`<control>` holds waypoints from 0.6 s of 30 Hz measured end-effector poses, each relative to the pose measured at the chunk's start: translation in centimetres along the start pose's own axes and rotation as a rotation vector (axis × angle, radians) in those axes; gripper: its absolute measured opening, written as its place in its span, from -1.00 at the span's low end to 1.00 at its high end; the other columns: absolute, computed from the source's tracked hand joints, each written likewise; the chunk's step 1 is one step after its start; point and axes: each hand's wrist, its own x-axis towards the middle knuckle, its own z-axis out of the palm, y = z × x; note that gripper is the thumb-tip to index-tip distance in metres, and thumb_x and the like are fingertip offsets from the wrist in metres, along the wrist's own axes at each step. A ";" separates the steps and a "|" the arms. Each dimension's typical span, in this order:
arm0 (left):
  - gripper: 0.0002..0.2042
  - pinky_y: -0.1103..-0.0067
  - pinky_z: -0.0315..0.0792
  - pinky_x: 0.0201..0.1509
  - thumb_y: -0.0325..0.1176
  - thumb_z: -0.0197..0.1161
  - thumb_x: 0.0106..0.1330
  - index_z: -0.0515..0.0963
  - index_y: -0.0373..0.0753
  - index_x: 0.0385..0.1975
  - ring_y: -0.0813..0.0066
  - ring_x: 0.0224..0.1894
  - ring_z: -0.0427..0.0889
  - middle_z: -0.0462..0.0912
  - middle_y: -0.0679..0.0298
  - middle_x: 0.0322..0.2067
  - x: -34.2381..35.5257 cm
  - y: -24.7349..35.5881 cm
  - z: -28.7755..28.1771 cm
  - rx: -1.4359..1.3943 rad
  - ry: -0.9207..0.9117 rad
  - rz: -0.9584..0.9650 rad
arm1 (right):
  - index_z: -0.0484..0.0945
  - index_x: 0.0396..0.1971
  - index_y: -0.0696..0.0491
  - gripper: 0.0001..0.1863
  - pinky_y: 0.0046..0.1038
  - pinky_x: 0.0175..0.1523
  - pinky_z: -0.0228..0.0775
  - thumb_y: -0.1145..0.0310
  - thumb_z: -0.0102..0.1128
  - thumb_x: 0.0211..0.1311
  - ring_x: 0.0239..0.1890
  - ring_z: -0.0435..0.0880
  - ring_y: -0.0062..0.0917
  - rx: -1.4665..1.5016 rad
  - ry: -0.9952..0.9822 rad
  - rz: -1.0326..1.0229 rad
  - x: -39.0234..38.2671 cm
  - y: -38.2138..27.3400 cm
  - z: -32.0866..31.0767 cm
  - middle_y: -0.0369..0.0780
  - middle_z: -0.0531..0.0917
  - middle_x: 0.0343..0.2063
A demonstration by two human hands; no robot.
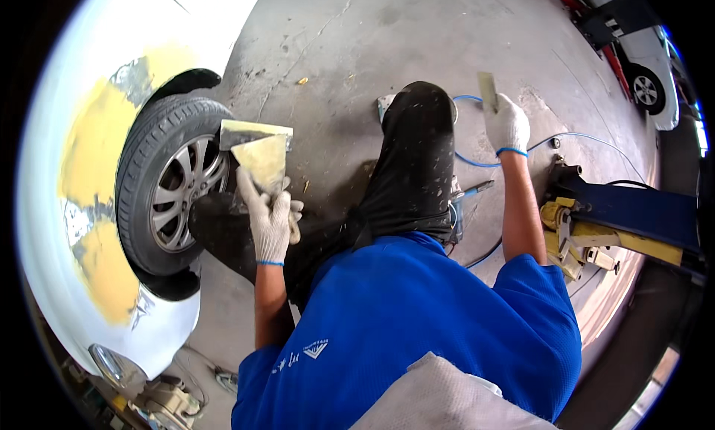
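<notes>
My left hand [269,220], in a white knitted glove, is closed around the handle of a putty knife [262,160] whose flared blade is coated in yellow filler. Just beyond that blade is a second, wider spreader [257,135] with yellow along its edge; whether the same hand grips it is hidden. Out to the right, my gloved right hand [509,124] pinches a flat, narrow spreader [488,92], held upright. Left of my left hand stands a white car's wheel [179,184]. Yellow filler patches [97,143] and bare metal spots cover the fender around it.
A blue air hose [588,138] curls over the grey concrete floor [335,35]. Right of me is a blue and yellow lift arm [633,214]. A tool with a blue part [465,199] lies beside my leg. Another white vehicle [648,87] stands far right.
</notes>
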 end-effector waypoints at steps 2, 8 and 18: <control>-0.61 0.70 0.44 -0.50 -0.48 0.12 0.38 0.39 -0.21 0.22 0.68 -0.56 0.50 0.61 0.27 -0.32 0.7 -2.1 -0.2 -0.032 -0.054 -0.059 | 0.59 -0.43 0.10 -0.85 -0.17 -0.38 0.51 0.34 0.13 0.21 -0.45 0.69 -0.17 -0.203 -0.043 -0.428 -3.0 -1.1 4.4 -0.02 0.65 -0.53; -0.77 0.70 0.37 -0.52 -0.34 0.25 0.37 0.56 -0.32 -0.06 0.71 -0.59 0.46 0.51 0.40 -0.48 1.5 -0.5 2.5 0.023 -0.191 -0.059 | 0.62 -0.20 0.15 -0.78 -0.48 -0.18 0.49 0.33 0.25 0.27 -0.35 0.64 -0.60 0.492 -0.722 -0.555 -8.1 -12.1 7.0 -0.17 0.67 -0.44; -0.91 0.74 0.34 -0.51 -0.42 0.32 0.31 0.62 -0.31 -0.32 0.74 -0.59 0.46 0.54 0.40 -0.59 -0.1 1.6 0.0 -0.210 -0.181 -0.147 | 0.57 -0.01 0.19 -0.65 -0.56 -0.09 0.51 0.27 0.27 0.33 -0.23 0.60 -0.72 1.118 -1.234 -0.186 -9.6 -16.2 8.5 -0.32 0.68 -0.25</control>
